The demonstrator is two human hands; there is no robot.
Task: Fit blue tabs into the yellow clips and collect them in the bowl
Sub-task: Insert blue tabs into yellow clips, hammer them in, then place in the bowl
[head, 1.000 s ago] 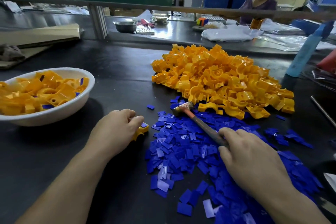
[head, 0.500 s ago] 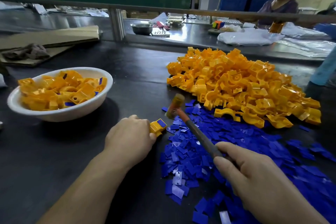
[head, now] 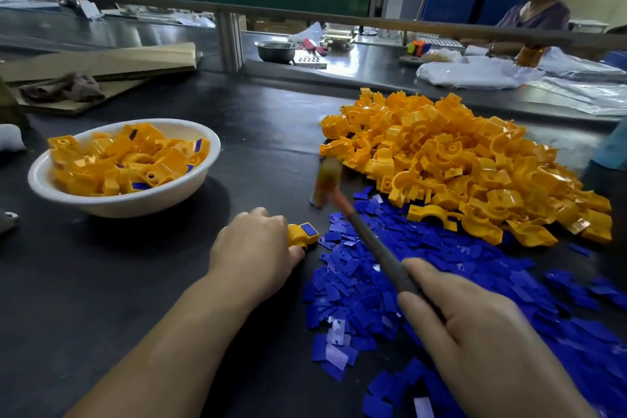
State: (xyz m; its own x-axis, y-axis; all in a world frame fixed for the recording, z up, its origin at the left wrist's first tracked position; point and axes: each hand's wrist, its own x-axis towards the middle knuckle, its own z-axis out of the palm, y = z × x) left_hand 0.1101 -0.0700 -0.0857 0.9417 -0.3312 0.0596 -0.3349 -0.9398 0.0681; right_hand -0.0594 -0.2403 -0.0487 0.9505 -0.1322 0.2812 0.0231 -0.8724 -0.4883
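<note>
Hammer (head: pixel 368 236) head has swung up, blurred, seemingly clear of the clip | right hand (head: pixel 475 332) curled round its handle | left hand (head: pixel 252 248) pinches yellow clip (head: pixel 298 237), blue tab (head: pixel 309 229) on top, on table (head: pixel 101 282) | bowl (head: pixel 135 205) of clips at 10 o'clock | loose clips (head: pixel 458 163) 1 o'clock | loose tabs (head: pixel 366 285) 4 o'clock

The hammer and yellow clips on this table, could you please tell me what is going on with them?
A person is fitting blue tabs into yellow clips. The left hand holds one clip, with a tab on top, against the table. The right hand grips a hammer, its blurred head just beyond that clip. A bowl at left holds finished clips; the loose clips and tabs lie in piles at right.
</note>
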